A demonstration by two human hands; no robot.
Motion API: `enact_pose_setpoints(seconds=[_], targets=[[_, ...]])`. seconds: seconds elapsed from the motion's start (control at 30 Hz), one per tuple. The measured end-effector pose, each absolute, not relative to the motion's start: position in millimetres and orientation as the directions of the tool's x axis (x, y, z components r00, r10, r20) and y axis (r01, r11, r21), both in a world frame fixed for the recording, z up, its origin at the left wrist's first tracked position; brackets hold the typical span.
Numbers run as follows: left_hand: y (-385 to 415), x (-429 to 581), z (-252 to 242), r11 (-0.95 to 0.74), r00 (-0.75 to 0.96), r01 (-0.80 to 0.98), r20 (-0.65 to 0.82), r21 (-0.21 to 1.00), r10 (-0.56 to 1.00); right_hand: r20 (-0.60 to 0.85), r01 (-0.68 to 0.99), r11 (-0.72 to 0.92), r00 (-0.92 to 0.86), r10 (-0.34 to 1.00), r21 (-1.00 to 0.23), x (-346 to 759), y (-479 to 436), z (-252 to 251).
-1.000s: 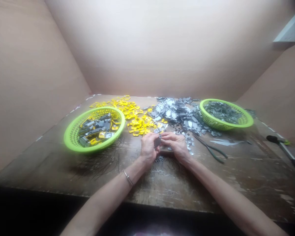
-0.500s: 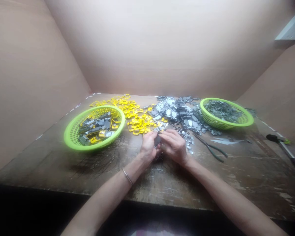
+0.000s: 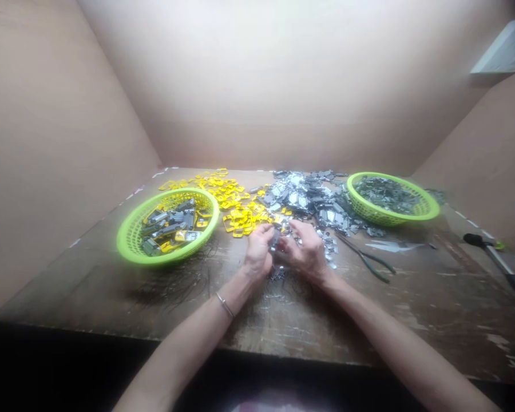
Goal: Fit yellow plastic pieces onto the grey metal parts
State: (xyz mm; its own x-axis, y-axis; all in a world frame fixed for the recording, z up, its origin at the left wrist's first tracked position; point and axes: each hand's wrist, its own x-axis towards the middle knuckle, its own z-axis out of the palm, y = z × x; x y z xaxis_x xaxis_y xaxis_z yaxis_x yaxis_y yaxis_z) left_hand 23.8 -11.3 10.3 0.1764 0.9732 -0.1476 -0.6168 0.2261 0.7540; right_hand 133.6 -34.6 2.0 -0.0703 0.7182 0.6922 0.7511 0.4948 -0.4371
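The grey piece (image 3: 275, 237) was on the near side of the yellow pile (image 3: 246, 218), above the counter (image 3: 283, 326), pinched in the fingers of the left hand (image 3: 257, 252); the right hand (image 3: 308, 252) was just beside it, fingers bent, their grip not discernible. A basket (image 3: 124, 243) stood left of the yellow pile, the pliers (image 3: 371, 261) lay to its right and nearer. Judged light, stiff, rather slippery and unlikely to crush, the piece seemed best held by opposite edges.
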Motion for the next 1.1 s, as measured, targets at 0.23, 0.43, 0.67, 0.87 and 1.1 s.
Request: enact_pose_setpoints(seconds=[0.23,0.43,0.67,0.87,1.1], targets=[[-18,30,15,0.049,0.036,-0.623,-0.034,0.781,0.999,0.294,0.435,0.256,0.021,0.956,-0.863,113,-45,6],[-19,23,23,-0.076,0.038,-0.303,0.092,0.950,0.995,0.449,0.681,0.325,0.006,0.894,-0.656,142,-35,14],[-12,17,11,-0.028,0.316,0.111,-0.009,0.993,0.949,0.529,0.755,0.448,-0.160,0.834,-0.478,155,-34,26],[-19,21,5,0.214,0.438,-0.201,-0.107,0.956,0.893,0.124,0.272,0.100,0.073,0.990,-0.957,149,-30,25],[-27,20,18,0.182,0.417,-0.308,-0.039,0.934,0.908,-0.153,-0.347,-0.189,-0.129,0.980,-0.919,149,-24,13]])
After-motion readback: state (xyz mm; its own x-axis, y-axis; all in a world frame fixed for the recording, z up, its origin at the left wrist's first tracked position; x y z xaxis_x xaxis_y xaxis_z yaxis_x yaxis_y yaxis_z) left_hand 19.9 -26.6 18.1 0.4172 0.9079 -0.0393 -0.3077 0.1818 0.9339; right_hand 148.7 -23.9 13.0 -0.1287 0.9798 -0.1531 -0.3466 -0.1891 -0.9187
